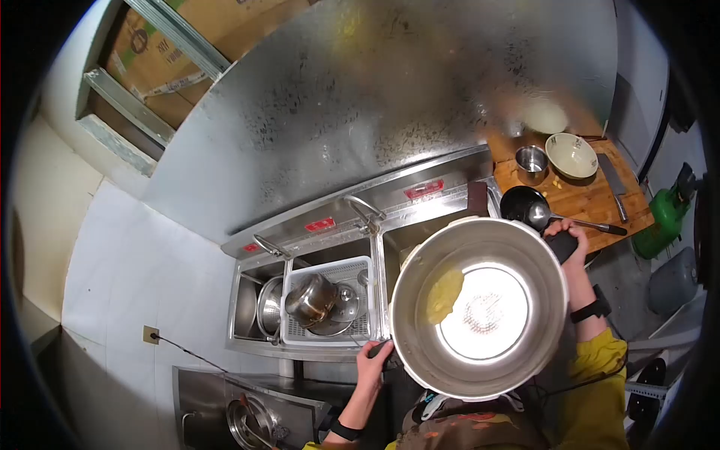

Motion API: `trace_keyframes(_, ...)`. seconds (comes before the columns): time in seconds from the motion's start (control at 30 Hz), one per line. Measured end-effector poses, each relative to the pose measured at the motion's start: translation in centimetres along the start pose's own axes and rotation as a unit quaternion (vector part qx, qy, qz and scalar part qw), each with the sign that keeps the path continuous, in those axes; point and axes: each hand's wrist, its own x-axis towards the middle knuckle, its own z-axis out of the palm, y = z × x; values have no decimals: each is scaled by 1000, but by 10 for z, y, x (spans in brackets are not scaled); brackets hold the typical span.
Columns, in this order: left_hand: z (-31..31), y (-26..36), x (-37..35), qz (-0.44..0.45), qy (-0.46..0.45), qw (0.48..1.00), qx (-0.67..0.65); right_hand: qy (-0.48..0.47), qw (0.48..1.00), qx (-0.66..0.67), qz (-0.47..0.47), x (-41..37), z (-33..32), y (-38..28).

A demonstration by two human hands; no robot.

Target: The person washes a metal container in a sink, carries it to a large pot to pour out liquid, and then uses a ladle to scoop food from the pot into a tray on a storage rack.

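A large round metal pot (480, 379) is held up in front of my body, its open top facing me. Against its inner left side lies a yellow lump (445, 297). My left hand (370, 365) is closed on the black handle at the pot's lower left. On the upper right, my right hand (574, 241) grips the other black handle. Behind the pot, a sink basin (401, 240) is partly hidden.
A white basket (363, 265) with metal pots sits in the sink at left. On the wooden board (637, 214) at right are a patterned bowl (571, 156), a metal cup (532, 162), a cleaver (611, 176) and a ladle (538, 215). A green gas cylinder (664, 217) stands beyond.
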Motion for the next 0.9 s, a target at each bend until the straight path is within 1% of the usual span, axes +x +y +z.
trace_keyframes(0.03,-3,-1,1,14,12,999,37,10,1000,3,-3,-2,-10,4)
trace_keyframes(0.1,-8,-2,2,19,35,998,56,23,999,20,17,-4,-24,11)
trace_keyframes(0.17,-12,1,-4,37,44,995,79,15,1000,3,16,-13,-33,18)
trace_keyframes(0.23,-15,0,-7,46,45,993,97,14,1000,-8,22,-14,-56,23)
trace_keyframes(0.33,-22,-14,1,55,59,991,110,59,997,-16,46,-20,-77,29)
trace_keyframes(0.37,-22,-16,2,64,66,989,113,60,997,6,53,-26,-75,28)
trace_keyframes(0.47,-34,-39,17,83,88,986,112,80,995,-13,63,-32,-73,26)
trace_keyframes(0.5,-33,-34,15,70,78,989,101,74,994,0,76,-31,-76,26)
trace_keyframes(0.57,-34,-32,16,97,67,984,133,46,992,-50,103,-30,-77,22)
trace_keyframes(0.63,-45,-34,18,93,63,970,217,-10,986,-91,141,-29,-72,9)
trace_keyframes(0.67,-49,-40,22,104,64,968,218,-20,980,-163,115,-21,-88,4)
trace_keyframes(0.7,-42,-33,15,110,54,971,208,-28,967,-235,92,-15,-101,-6)
trace_keyframes(0.73,-48,-38,18,105,57,969,214,38,932,-350,89,-11,-115,-31)
trace_keyframes(0.77,-54,-43,21,101,62,968,219,26,850,-520,-79,3,-151,-48)
trace_keyframes(0.8,-52,-41,20,93,63,969,218,83,647,-745,-138,14,-182,-84)
trace_keyframes(0.83,-50,-38,16,84,67,970,218,98,501,-820,-259,18,-173,-119)
trace_keyframes(0.87,-57,-43,20,83,67,969,223,87,320,-900,-282,25,-184,-155)
trace_keyframes(0.9,-53,-41,17,67,71,977,187,101,236,-934,-250,34,-192,-178)
